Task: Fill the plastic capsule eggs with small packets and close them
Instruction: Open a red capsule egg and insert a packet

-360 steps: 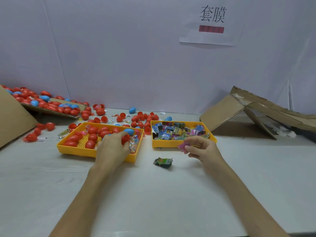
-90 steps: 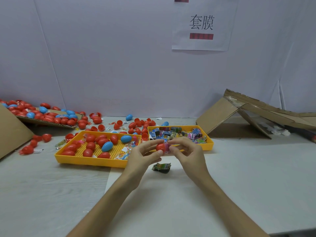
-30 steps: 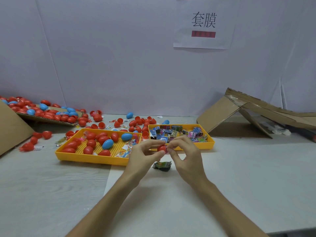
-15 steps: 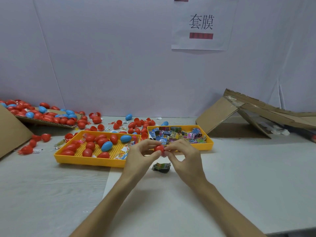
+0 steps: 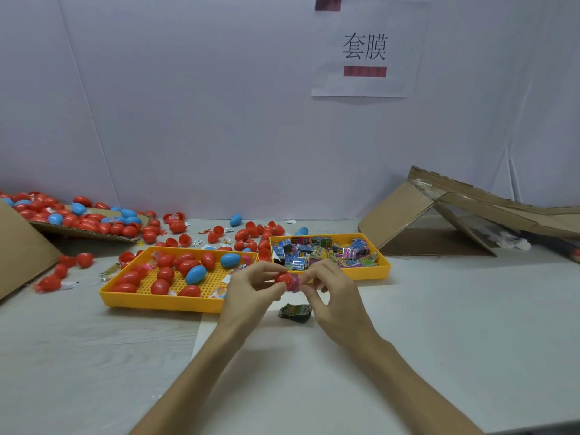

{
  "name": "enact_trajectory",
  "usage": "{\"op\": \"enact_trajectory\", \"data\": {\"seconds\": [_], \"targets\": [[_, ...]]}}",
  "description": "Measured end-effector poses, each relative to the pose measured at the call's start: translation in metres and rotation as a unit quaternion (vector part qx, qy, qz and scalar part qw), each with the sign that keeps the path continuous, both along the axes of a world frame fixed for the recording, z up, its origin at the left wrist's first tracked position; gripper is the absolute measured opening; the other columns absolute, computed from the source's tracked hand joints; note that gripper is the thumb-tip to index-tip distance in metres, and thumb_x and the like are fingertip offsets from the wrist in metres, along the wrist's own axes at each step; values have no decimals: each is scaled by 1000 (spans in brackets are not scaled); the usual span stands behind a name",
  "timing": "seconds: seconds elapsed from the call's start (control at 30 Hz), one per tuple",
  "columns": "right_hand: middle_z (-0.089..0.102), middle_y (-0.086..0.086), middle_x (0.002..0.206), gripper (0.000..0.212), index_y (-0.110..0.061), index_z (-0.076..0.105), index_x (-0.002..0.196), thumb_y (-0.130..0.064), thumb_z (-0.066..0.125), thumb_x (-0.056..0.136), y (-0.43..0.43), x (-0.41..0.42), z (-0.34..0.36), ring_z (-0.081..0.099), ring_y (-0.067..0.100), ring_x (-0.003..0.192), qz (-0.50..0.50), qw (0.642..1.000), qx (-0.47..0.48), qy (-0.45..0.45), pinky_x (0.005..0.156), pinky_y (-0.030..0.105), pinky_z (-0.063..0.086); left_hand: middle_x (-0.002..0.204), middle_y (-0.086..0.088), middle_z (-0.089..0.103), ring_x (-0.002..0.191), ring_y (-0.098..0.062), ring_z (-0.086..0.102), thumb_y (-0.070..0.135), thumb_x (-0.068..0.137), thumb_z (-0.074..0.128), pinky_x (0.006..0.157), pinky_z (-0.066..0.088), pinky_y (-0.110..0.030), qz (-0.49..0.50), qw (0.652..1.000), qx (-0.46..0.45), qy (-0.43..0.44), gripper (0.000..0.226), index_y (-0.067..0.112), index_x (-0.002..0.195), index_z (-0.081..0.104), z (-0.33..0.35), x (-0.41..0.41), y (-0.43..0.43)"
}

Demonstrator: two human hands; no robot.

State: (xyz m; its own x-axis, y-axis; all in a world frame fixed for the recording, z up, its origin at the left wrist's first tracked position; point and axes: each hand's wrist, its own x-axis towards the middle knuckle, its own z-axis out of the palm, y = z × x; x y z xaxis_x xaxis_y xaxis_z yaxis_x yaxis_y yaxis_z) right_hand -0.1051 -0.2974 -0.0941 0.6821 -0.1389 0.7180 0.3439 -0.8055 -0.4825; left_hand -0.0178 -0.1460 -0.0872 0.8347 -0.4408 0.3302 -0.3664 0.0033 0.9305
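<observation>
While the red capsule egg [image 5: 283, 278] is held just above the desk [image 5: 439, 324], a pink packet [image 5: 295, 282] sits against its right side, at or partly inside the opening. The left hand [image 5: 251, 293] pinches the egg between thumb and fingertips. The right hand [image 5: 335, 296] pinches the packet with curled fingers. Both hands are clamped on their items and nearly touch each other.

The step in hand appears to be insertion of the packet. Whether a second egg half is attached cannot be told. The next move calls for pushing the packet fully inside, so that no wrapper edge lies across the rim, and then pressing the egg closed. A trapped corner would probably prevent closure.

A dark loose packet [image 5: 295, 312] lies on the desk directly below the hands. The yellow egg tray [image 5: 157, 304], holding red and blue eggs, stands just to the left. The yellow packet tray [image 5: 367, 274] stands just behind the hands. Scattered eggs [image 5: 175, 227] lie behind both trays, toward the wall.

Both tray rims limit forward travel. Room for moving lies chiefly on the near side of the hands and to their right, up to the folded cardboard [image 5: 401, 211] at the right rear.
</observation>
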Motion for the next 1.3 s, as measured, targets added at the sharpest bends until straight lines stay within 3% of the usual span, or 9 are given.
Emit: {"op": "enact_trajectory", "data": {"seconds": [0.27, 0.53, 0.87, 1.13, 1.3], "targets": [[62, -4, 88, 11, -11, 70, 92, -4, 75, 85, -2, -1, 2, 53, -5, 82, -19, 999, -6, -39, 72, 4, 39, 92, 13, 77, 86, -9, 74, 5, 87, 74, 67, 59, -22, -41, 999, -16, -3, 26, 29, 97, 76, 3, -4, 0], [60, -3, 90, 10, -11, 66, 90, -2, 70, 87, -1, -2, 2, 53, 4, 82, -14, 1000, -11, -23, 71, 7, 39, 93, 18, 77, 87, -4, 73, 8, 87, 75, 66, 56, -18, -33, 999, -12, -9, 27, 34, 96, 76, 5, -6, 0], [56, -5, 92, 13, -12, 63, 91, 1, 65, 90, -2, 1, -3, 52, 3, 84, -3, 999, -33, -18, 69, 19, 46, 91, 23, 73, 83, 0, 73, 8, 85, 77, 68, 56, -14, -3, 996, 36, -84, 30, 33, 101, 75, 1, -9, -3], [58, -3, 93, 11, -11, 64, 92, 0, 66, 90, -3, 2, -5, 55, 9, 83, 9, 999, -28, -23, 69, 26, 50, 99, 19, 72, 87, 1, 70, 11, 85, 78, 68, 56, -15, -20, 996, 48, -78, 33, 40, 99, 71, 4, -10, -2], [58, -6, 96, 12, -13, 67, 93, -6, 75, 87, -2, 2, -2, 58, 3, 86, -7, 998, 19, -55, 71, 10, 45, 99, 15, 74, 84, -8, 74, 9, 85, 78, 71, 58, -20, -42, 999, 16, -17, 29, 34, 100, 77, 6, -13, -1]]}}
